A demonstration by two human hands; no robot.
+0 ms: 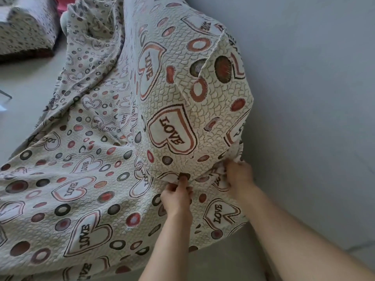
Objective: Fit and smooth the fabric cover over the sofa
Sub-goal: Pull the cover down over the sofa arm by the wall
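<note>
A cream fabric cover (pixel 97 179) printed with "LOVE" hearts and coloured rings drapes over the sofa, hiding it fully. It is stretched tight over the backrest end (pixel 182 110) and lies in loose folds over the seat to the left. My left hand (pixel 177 196) pinches a bunched fold of the cover at the lower edge of the backrest end. My right hand (pixel 239 176) grips gathered cover fabric just to the right, close to the wall.
A grey wall (pixel 304 98) runs right beside the sofa end. Pale floor (pixel 22 82) shows at the left and below the cover hem. Another seat in the same patterned cover (pixel 24 31) stands at the top left.
</note>
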